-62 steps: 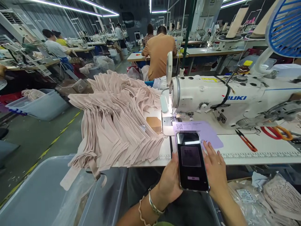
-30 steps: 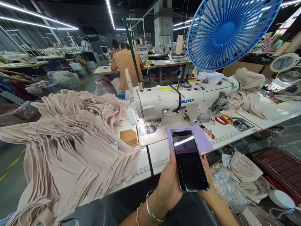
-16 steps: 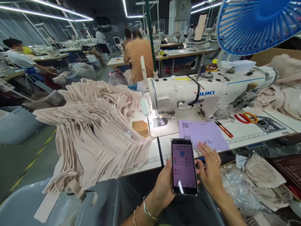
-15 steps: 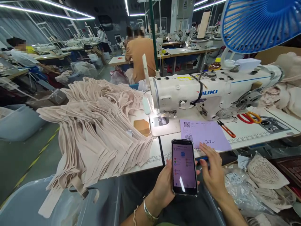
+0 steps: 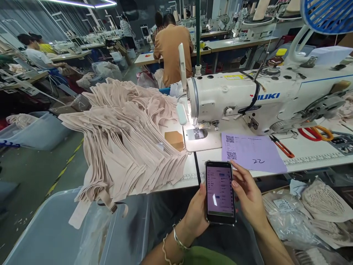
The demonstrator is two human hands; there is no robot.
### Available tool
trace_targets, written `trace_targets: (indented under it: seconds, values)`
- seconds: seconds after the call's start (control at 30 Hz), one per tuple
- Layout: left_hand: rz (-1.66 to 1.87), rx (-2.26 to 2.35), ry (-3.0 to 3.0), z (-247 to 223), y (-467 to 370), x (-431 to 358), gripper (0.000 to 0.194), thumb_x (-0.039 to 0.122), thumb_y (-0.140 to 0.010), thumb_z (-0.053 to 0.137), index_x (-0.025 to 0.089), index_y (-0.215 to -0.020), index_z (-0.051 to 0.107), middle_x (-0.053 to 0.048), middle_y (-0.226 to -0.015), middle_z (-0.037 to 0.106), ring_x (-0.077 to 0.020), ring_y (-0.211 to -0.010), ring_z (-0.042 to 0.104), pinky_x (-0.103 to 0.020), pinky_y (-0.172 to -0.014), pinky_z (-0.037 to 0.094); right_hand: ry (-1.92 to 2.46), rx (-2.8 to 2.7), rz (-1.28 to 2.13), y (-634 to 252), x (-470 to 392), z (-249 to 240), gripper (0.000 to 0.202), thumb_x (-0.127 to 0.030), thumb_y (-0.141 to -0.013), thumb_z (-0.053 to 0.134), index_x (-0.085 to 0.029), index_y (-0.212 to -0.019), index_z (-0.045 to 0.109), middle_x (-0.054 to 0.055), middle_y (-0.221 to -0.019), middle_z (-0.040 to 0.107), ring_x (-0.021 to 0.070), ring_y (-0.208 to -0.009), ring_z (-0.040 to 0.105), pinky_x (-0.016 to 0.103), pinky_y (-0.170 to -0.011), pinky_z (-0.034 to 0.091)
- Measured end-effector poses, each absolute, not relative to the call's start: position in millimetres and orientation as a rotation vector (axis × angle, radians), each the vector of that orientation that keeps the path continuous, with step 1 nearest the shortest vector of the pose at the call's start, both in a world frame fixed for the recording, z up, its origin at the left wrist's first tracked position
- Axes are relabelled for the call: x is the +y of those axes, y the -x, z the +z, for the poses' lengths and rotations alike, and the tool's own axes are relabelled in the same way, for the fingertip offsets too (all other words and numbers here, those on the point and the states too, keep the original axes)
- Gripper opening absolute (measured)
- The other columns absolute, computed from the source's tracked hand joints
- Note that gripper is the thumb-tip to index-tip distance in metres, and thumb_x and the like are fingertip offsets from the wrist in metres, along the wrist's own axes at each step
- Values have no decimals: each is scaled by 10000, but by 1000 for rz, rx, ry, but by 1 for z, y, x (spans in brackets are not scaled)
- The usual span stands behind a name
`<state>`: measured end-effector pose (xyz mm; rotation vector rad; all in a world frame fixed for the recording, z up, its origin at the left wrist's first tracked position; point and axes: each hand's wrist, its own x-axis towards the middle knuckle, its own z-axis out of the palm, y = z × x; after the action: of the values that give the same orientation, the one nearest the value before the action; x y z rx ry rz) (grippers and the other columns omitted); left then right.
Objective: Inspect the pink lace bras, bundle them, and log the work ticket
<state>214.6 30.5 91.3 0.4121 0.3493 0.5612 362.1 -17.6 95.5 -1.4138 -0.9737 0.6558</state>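
A smartphone (image 5: 220,193) with a lit screen of text rows is held upright before me, below the table's front edge. My left hand (image 5: 196,211) is closed around its left side and back. On its right edge rests my right hand (image 5: 249,197), the thumb at the side and the fingers reaching behind the top corner. Just beyond the phone lies a purple sheet (image 5: 255,152) with two QR codes and a handwritten 22. The white sewing machine (image 5: 234,95) stands behind the sheet.
A big pile of beige fabric pieces (image 5: 124,147) covers the table's left side, beside a brown card (image 5: 174,140). Orange-handled snips (image 5: 284,148) and red and orange scissors (image 5: 316,133) lie to the right. Plastic bins (image 5: 60,224) and bagged pieces (image 5: 286,209) flank my lap.
My right hand has moved from beside the phone onto its right edge. The phone's screen has changed to rows of text. The view has shifted, with the machine appearing larger and farther right.
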Motion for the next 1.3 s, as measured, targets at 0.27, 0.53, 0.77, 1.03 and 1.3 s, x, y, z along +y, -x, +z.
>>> trace_targets:
  seconds: [0.27, 0.53, 0.77, 1.03, 1.3]
  values:
    - [556, 365, -404, 92, -214, 30, 642, 616, -891, 615, 171, -1352, 591, -158, -1276, 645, -335, -1220, 584, -534, -1079, 436, 1366, -1031, 653, -366, -17, 91, 526, -428, -945, 591, -259, -1432, 489, 116, -1290, 649, 228, -1121, 646, 374, -954, 546]
    - [551, 360, -397, 94, -215, 29, 646, 618, -878, 632, 165, -1338, 605, -155, -1263, 650, -331, -1208, 589, -526, -1075, 442, 1380, -1002, 650, -365, -19, 90, 516, -411, -942, 600, -260, -1425, 497, 108, -1266, 662, 224, -1129, 642, 355, -969, 536]
    - [545, 360, -414, 94, -216, 31, 703, 634, -861, 646, 154, -1370, 576, -167, -1281, 635, -346, -1220, 577, -529, -1070, 444, 1399, -969, 698, -364, -19, 99, 495, -437, -963, 559, -257, -1419, 495, 114, -1245, 669, 240, -1095, 658, 365, -895, 574]
    - [548, 330, -425, 91, -216, 29, 672, 621, -891, 613, 175, -1391, 559, -161, -1296, 628, -334, -1206, 590, -525, -1070, 445, 1374, -964, 694, -365, -20, 91, 481, -420, -952, 597, -305, -1410, 507, 79, -1266, 670, 207, -1125, 645, 302, -926, 553]
    - [561, 310, -420, 87, -216, 29, 622, 611, -901, 601, 199, -1366, 586, -146, -1296, 631, -321, -1206, 592, -518, -1075, 443, 1384, -963, 672, -364, -19, 93, 496, -437, -941, 607, -281, -1403, 515, 86, -1236, 682, 205, -1094, 656, 311, -928, 550]
